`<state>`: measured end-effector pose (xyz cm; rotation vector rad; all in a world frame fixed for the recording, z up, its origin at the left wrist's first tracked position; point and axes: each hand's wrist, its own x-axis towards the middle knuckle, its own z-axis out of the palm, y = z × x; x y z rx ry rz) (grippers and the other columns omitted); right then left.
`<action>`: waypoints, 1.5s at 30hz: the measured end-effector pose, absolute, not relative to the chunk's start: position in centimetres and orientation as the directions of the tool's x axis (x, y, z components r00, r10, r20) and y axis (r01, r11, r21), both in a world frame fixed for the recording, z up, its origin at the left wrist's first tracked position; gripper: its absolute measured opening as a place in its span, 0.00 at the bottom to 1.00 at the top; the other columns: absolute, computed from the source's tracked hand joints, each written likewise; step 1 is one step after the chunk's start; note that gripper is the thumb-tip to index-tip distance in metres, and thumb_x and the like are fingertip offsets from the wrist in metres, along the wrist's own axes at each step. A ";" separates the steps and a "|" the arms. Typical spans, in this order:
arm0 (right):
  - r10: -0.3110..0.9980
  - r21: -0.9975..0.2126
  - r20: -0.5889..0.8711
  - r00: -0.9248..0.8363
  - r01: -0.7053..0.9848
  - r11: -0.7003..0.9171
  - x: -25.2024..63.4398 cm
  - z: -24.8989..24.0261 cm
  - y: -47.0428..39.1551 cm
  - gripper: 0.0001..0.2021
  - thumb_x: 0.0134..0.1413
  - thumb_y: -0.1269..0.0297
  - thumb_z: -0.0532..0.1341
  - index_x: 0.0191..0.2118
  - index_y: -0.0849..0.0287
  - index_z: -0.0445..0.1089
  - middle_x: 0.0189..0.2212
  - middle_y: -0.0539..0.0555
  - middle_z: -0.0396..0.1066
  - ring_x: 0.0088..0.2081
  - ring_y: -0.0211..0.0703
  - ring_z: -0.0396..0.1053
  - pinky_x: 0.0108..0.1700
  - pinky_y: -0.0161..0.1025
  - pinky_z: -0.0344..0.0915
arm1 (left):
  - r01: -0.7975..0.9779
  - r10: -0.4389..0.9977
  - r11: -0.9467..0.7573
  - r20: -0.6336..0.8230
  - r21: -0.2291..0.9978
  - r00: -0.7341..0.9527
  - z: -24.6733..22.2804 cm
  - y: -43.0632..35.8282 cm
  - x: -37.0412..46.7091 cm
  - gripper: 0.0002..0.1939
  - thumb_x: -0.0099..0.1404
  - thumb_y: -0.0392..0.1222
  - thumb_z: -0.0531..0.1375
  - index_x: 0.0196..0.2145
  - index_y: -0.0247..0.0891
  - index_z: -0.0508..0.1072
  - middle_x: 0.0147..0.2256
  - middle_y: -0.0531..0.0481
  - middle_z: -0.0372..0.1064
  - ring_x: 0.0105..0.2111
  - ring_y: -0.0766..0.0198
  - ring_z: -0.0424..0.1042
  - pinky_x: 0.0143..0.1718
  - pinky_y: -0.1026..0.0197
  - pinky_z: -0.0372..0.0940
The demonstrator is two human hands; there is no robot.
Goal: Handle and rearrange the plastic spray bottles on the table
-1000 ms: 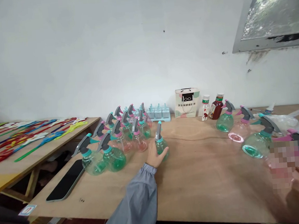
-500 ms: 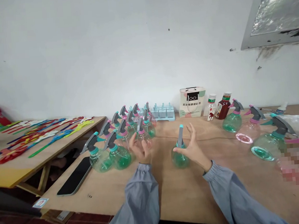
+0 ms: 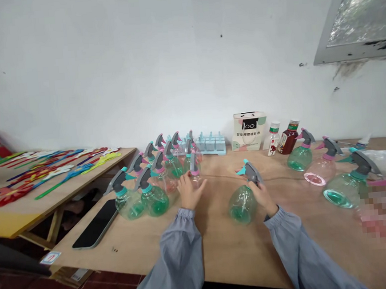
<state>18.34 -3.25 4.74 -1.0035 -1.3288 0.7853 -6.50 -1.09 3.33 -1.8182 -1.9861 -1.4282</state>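
Note:
My left hand [image 3: 190, 193] is around a clear pink spray bottle [image 3: 194, 167], fingers at its left side and thumb at its right. The hand hides most of that bottle's body. To the right, my right hand [image 3: 262, 196] grips a green spray bottle [image 3: 243, 205] by the neck below its grey trigger head. That bottle leans, with its teal nozzle pointing left. Beside my left hand stands a group of several pink and green spray bottles [image 3: 154, 202], close together.
A phone [image 3: 95, 224] lies at the table's left. Along the wall stand light-blue ice-pop moulds [image 3: 211, 144], a paper bag [image 3: 248, 133] and two drink bottles [image 3: 288, 138]. More spray bottles [image 3: 345, 186] stand at the right. Colourful flower-shaped items [image 3: 48, 176] cover another table.
My right hand has closed on the green bottle's neck; the bottle has turned, tilted and shifted right. My left hand has reached around the pink bottle, which has moved right.

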 end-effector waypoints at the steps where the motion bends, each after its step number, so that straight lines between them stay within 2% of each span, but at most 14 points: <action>1: 0.923 -0.928 0.371 0.096 0.036 0.370 18.6 4.8 -3.3 0.16 0.47 0.52 0.62 0.41 0.53 0.75 0.34 0.54 0.78 0.40 0.51 0.74 0.48 0.48 0.70 | 0.828 0.746 -0.176 0.621 0.532 -0.240 3.3 -1.6 -5.7 0.32 0.56 0.57 0.65 0.52 0.37 0.65 0.47 0.40 0.66 0.49 0.46 0.67 0.51 0.44 0.62; 4: 0.929 -0.914 0.367 0.047 -0.166 0.369 18.9 5.2 -3.5 0.19 0.45 0.52 0.64 0.45 0.50 0.74 0.35 0.52 0.79 0.44 0.51 0.75 0.53 0.49 0.67 | 0.825 0.764 -0.258 0.629 0.503 -0.144 3.0 -2.7 -3.4 0.29 0.52 0.57 0.68 0.46 0.39 0.68 0.44 0.43 0.64 0.46 0.49 0.67 0.47 0.47 0.63; 6: 0.926 -0.889 0.371 0.066 -0.262 0.375 18.8 5.4 -3.6 0.19 0.46 0.53 0.64 0.46 0.50 0.74 0.35 0.52 0.79 0.45 0.51 0.75 0.55 0.50 0.66 | 0.804 0.761 -0.307 0.638 0.509 -0.114 2.7 -3.0 -2.5 0.28 0.52 0.56 0.68 0.45 0.39 0.67 0.45 0.43 0.64 0.46 0.50 0.66 0.47 0.48 0.62; 10: 0.915 -0.877 0.338 0.221 -0.278 0.391 18.3 5.6 -3.7 0.16 0.45 0.54 0.63 0.42 0.52 0.75 0.29 0.50 0.78 0.41 0.49 0.75 0.56 0.48 0.65 | 0.778 0.772 -0.330 0.627 0.534 -0.103 2.5 -2.9 -2.3 0.27 0.54 0.54 0.67 0.46 0.40 0.66 0.46 0.43 0.65 0.48 0.50 0.66 0.47 0.48 0.61; 12: 0.909 -0.859 0.344 0.235 -0.311 0.406 18.2 5.7 -3.9 0.16 0.44 0.55 0.62 0.41 0.52 0.74 0.27 0.49 0.77 0.39 0.48 0.75 0.55 0.47 0.66 | 0.780 0.778 -0.319 0.619 0.538 -0.109 2.6 -2.8 -2.5 0.25 0.55 0.54 0.67 0.46 0.40 0.66 0.45 0.44 0.65 0.46 0.50 0.66 0.46 0.49 0.61; 17: 0.945 -0.870 0.321 -0.063 -0.414 0.268 17.8 5.8 -4.4 0.17 0.47 0.53 0.59 0.43 0.51 0.73 0.31 0.52 0.78 0.42 0.51 0.76 0.49 0.48 0.70 | 0.785 0.786 -0.308 0.609 0.537 -0.108 2.5 -2.8 -2.6 0.25 0.55 0.54 0.67 0.45 0.40 0.67 0.42 0.45 0.68 0.44 0.51 0.67 0.44 0.50 0.61; 20: 0.940 -0.870 0.310 -0.141 -0.442 0.220 17.5 5.8 -4.6 0.16 0.48 0.52 0.59 0.42 0.52 0.73 0.33 0.53 0.79 0.43 0.52 0.76 0.48 0.49 0.71 | 0.772 0.797 -0.320 0.596 0.549 -0.094 2.3 -2.6 -2.8 0.26 0.55 0.53 0.67 0.46 0.40 0.66 0.44 0.44 0.70 0.46 0.49 0.69 0.45 0.49 0.61; 24: 0.949 -0.846 0.316 0.013 -0.449 0.288 17.3 6.0 -4.4 0.14 0.46 0.51 0.59 0.36 0.53 0.72 0.27 0.52 0.77 0.38 0.51 0.76 0.46 0.46 0.71 | 0.748 0.815 -0.348 0.577 0.565 -0.057 2.2 -2.4 -3.0 0.27 0.56 0.52 0.67 0.49 0.39 0.65 0.44 0.44 0.71 0.48 0.49 0.70 0.46 0.49 0.61; 26: 0.949 -0.847 0.313 0.041 -0.441 0.298 17.3 6.0 -4.3 0.15 0.45 0.51 0.58 0.37 0.52 0.71 0.26 0.51 0.76 0.37 0.51 0.76 0.45 0.46 0.71 | 0.746 0.816 -0.351 0.575 0.566 -0.052 2.2 -2.4 -3.0 0.26 0.56 0.52 0.66 0.49 0.39 0.65 0.45 0.44 0.71 0.49 0.49 0.70 0.47 0.49 0.61; 30: 0.954 -0.870 0.285 -0.092 -0.442 0.218 17.2 5.9 -4.4 0.19 0.46 0.50 0.58 0.43 0.52 0.72 0.32 0.53 0.78 0.41 0.53 0.76 0.45 0.49 0.71 | 0.741 0.816 -0.362 0.577 0.566 -0.041 2.4 -2.6 -3.0 0.25 0.57 0.52 0.66 0.48 0.40 0.66 0.44 0.44 0.71 0.48 0.49 0.71 0.46 0.49 0.62; 32: 0.959 -0.876 0.258 -0.114 -0.446 0.183 17.1 6.0 -4.5 0.18 0.46 0.50 0.58 0.42 0.51 0.72 0.32 0.53 0.79 0.40 0.53 0.76 0.44 0.49 0.71 | 0.738 0.822 -0.359 0.568 0.572 -0.040 2.5 -2.6 -3.0 0.25 0.57 0.51 0.67 0.48 0.40 0.66 0.45 0.43 0.71 0.48 0.49 0.71 0.46 0.49 0.62; 35: 0.972 -0.863 0.236 -0.002 -0.460 0.208 17.1 6.2 -4.6 0.15 0.45 0.50 0.59 0.36 0.51 0.72 0.27 0.51 0.77 0.34 0.50 0.75 0.40 0.46 0.71 | 0.736 0.831 -0.349 0.555 0.580 -0.042 2.4 -2.6 -3.0 0.26 0.57 0.52 0.66 0.48 0.40 0.66 0.45 0.43 0.71 0.49 0.49 0.71 0.46 0.48 0.62; 38: 0.952 -0.834 0.286 0.107 -0.461 0.302 17.3 6.5 -4.6 0.12 0.44 0.52 0.59 0.32 0.52 0.70 0.24 0.50 0.75 0.29 0.46 0.73 0.36 0.41 0.70 | 0.733 0.828 -0.352 0.560 0.582 -0.046 2.3 -2.5 -3.0 0.26 0.57 0.52 0.66 0.49 0.40 0.66 0.45 0.43 0.71 0.49 0.49 0.71 0.47 0.49 0.62; 45: 0.972 -0.860 0.235 -0.029 -0.473 0.193 17.3 6.8 -4.6 0.17 0.45 0.50 0.58 0.39 0.51 0.72 0.31 0.52 0.79 0.38 0.52 0.76 0.40 0.47 0.71 | 0.721 0.836 -0.352 0.547 0.597 -0.045 2.3 -2.5 -3.0 0.26 0.56 0.52 0.66 0.49 0.40 0.66 0.46 0.43 0.71 0.49 0.48 0.70 0.47 0.48 0.62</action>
